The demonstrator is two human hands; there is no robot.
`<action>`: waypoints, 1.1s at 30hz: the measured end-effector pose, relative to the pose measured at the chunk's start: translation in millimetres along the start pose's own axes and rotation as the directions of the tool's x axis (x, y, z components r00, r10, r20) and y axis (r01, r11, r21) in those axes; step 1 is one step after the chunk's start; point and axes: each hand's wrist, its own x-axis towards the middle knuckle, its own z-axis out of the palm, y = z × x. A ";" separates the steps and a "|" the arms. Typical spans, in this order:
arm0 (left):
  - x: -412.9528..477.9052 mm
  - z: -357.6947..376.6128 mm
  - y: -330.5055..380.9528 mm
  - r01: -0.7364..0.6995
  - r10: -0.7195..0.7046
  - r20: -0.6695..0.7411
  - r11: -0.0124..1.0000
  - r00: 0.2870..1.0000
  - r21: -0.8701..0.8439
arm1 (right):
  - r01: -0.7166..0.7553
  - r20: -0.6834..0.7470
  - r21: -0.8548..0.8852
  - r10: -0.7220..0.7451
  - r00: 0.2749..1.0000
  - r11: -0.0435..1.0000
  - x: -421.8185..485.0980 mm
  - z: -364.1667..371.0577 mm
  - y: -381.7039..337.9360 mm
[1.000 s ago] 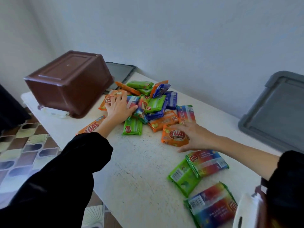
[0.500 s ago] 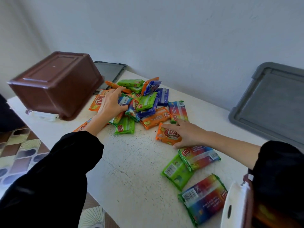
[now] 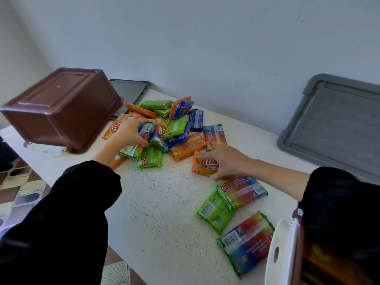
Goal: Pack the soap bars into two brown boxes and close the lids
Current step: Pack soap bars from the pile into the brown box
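A heap of wrapped soap bars (image 3: 176, 128) in orange, green, blue and rainbow wrappers lies at the middle back of the white table (image 3: 160, 202). My left hand (image 3: 130, 133) grips a rainbow bar (image 3: 144, 132) at the heap's left side. My right hand (image 3: 226, 161) grips an orange bar (image 3: 203, 164) lying apart at the front of the heap. A brown box (image 3: 59, 108) lies tipped on its side at the left. A second brown box (image 3: 314, 258) with a white handle shows at the bottom right, partly hidden by my sleeve.
Three more bars lie near the right front: a rainbow one (image 3: 241, 191), a green one (image 3: 214, 211) and a large rainbow one (image 3: 246, 242). A dark lid (image 3: 129, 93) leans behind the tipped box. A grey lid (image 3: 337, 124) rests against the wall at right.
My left hand has curled its fingers round a rainbow bar in the heap. My right hand has closed round the orange bar. The camera has shifted slightly.
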 end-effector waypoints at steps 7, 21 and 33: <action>-25.3 -39.6 51.1 -0.169 0.167 -0.032 0.982 0.985 -0.087 | -0.108 -0.293 0.116 0.138 0.946 0.987 -44.1 -59.4 8.0; -142.4 -21.4 264.8 -0.853 0.867 0.280 0.476 0.413 -0.217 | -0.343 -0.209 0.235 0.392 0.896 0.909 -305.4 -69.5 -2.0; -221.5 80.1 306.2 -0.938 0.779 0.625 0.253 0.052 -0.237 | -0.473 0.124 0.153 0.458 0.880 0.868 -397.5 3.7 -26.1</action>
